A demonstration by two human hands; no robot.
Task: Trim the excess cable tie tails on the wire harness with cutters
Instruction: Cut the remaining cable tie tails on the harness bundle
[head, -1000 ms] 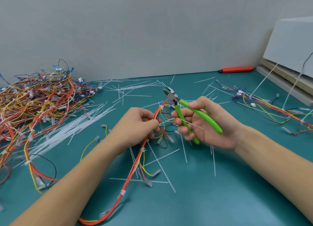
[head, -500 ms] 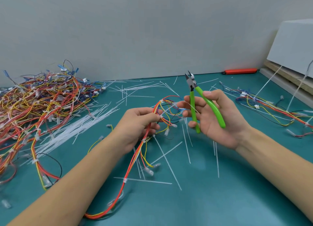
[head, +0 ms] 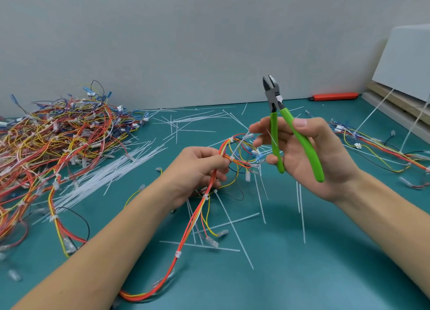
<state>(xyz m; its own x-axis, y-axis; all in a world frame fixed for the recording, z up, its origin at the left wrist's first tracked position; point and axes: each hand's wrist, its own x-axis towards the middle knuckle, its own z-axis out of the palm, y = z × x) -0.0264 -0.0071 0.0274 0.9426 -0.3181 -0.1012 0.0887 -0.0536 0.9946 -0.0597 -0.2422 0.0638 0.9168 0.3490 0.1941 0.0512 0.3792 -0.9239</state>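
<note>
Two hands busy: L hand pinching harness, R hand gripping cutters, now higher, blades upright vs 1s ago.

Left hand, right hand: both bare, no gloves, rings, watch. Forearms bare, no sleeves in view, entering from 7 and 4 o'clock. Fingernails short, unpainted.

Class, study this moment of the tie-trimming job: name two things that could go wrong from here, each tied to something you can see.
1. The left hand pinches the wire harness right by its ties; when the green cutters, raised in the right hand, come in, they might nick fingers or a wire.
2. Cut tails litter the mat; more clippings could fly or tangle with the harness.
</note>
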